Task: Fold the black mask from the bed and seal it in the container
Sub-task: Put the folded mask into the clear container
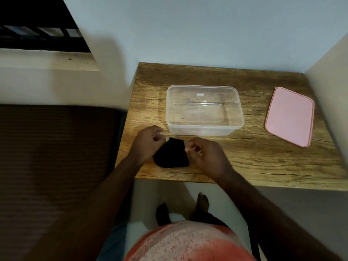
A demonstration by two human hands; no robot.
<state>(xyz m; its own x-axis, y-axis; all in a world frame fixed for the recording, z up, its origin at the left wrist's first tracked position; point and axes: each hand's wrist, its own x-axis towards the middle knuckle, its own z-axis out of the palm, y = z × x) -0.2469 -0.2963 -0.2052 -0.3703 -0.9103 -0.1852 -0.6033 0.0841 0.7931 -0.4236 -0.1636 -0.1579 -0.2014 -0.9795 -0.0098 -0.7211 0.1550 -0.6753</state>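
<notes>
At the bottom of the view is the person's pink top (188, 243), with two bare feet (202, 201) on the pale floor beyond it. Both bare forearms reach forward over the near edge of the wooden counter (263, 162). The black mask (172, 157) lies on the counter near that edge, bunched into a rounded dark shape. The left hand (148, 142) sits at the mask's upper left corner, fingers curled with thumb and forefinger pinched together at the fabric's edge. The right hand (205, 153) is at the mask's right side, fingers also curled in a pinch; whether either grip has an ear loop or the cloth itself is too blurred to tell. Just beyond the hands stands the clear container (204, 127), open and empty. Well to its right the pink lid (290, 115) lies flat on the counter. The brown bed (56, 144) is on the left, beside the counter.
</notes>
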